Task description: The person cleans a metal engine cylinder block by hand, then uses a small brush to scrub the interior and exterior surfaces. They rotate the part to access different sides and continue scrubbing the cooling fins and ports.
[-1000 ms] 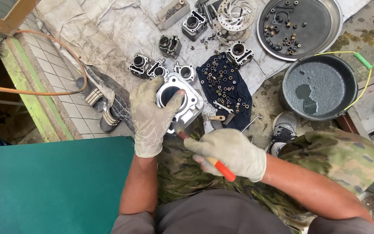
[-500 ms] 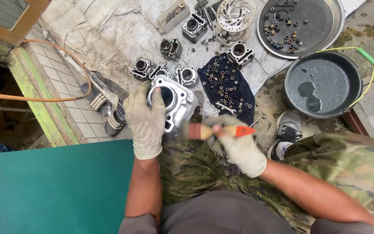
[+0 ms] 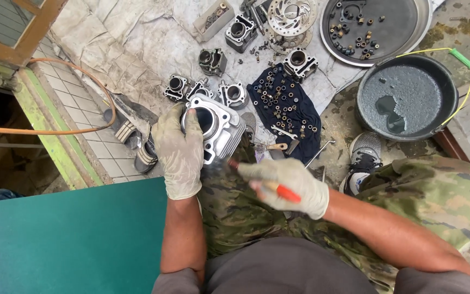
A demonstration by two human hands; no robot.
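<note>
the gloved left hand [image 3: 179, 153] grips a silver engine cylinder [image 3: 217, 128] held over the lap, fingers curled around its rim. the gloved right hand [image 3: 289, 185] is closed around a red-handled brush [image 3: 278, 190], its tip blurred beside the cylinder. a dark cloth with small parts [image 3: 285, 106] lies just beyond

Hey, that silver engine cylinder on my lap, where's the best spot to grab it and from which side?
Grip the cylinder by its finned outer wall, coming from its left, where the left hand already wraps it. The bore faces up and the right hand works its near edge with a red-handled tool, so that side probably stays clearest.
</note>
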